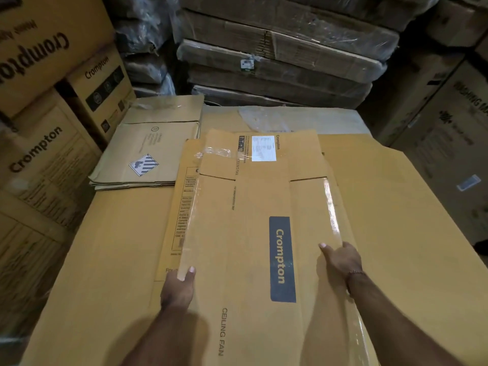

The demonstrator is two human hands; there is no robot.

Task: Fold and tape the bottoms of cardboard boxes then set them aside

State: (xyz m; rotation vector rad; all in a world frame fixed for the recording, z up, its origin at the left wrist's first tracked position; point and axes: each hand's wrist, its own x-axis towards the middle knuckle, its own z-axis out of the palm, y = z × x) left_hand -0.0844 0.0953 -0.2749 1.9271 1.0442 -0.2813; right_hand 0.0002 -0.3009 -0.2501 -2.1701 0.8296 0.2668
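Note:
A flattened yellow-brown Crompton ceiling-fan box [253, 207] lies lengthwise in front of me, with old clear tape along both long edges and a white label at its far end. My left hand [179, 286] grips its left edge, thumb on top and fingers hidden under the cardboard. My right hand [340, 260] grips the right edge the same way, thumb on top. A second flattened box [174, 212] with printed text shows beneath it on the left.
Everything rests on a large cardboard sheet [396, 220] that serves as the work surface. A stack of flattened brown boxes [148, 154] lies at the far left. Stacked Crompton cartons [47, 143] wall the left, wrapped cardboard bundles [285, 54] the back, dark cartons [454, 133] the right.

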